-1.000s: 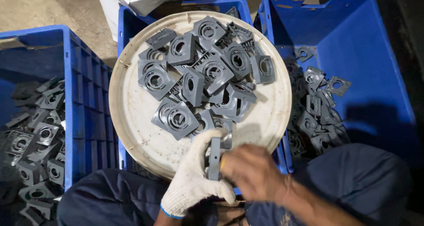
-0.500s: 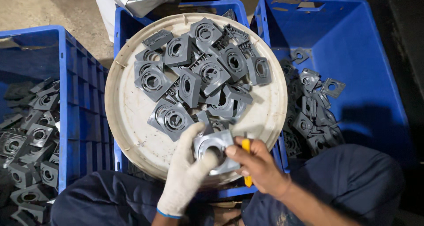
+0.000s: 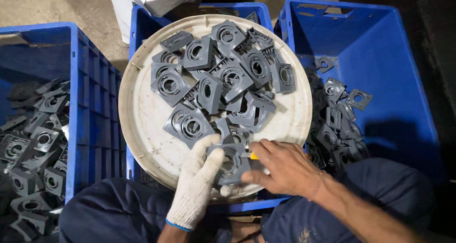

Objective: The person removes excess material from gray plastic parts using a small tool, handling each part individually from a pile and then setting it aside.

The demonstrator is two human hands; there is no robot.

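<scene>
My left hand (image 3: 195, 183), in a white knit glove, grips a square grey plastic part (image 3: 230, 164) with a round hole, held flat over the near edge of a round white lid (image 3: 142, 119). My bare right hand (image 3: 280, 167) rests against the part's right side and holds a small tool with a yellow handle (image 3: 254, 155), mostly hidden under the fingers. A pile of the same grey parts (image 3: 218, 81) lies on the lid just beyond both hands.
The lid sits on a blue crate (image 3: 137, 29). A blue crate on the left (image 3: 76, 110) holds many grey parts (image 3: 33, 153); the blue crate on the right (image 3: 380, 58) holds several more (image 3: 337, 115). A white bag (image 3: 142, 1) stands behind. My dark trouser knees are below.
The grey part went from edge-on to lying flat in my gloved left hand. My right hand moved onto its right side with the yellow-handled tool.
</scene>
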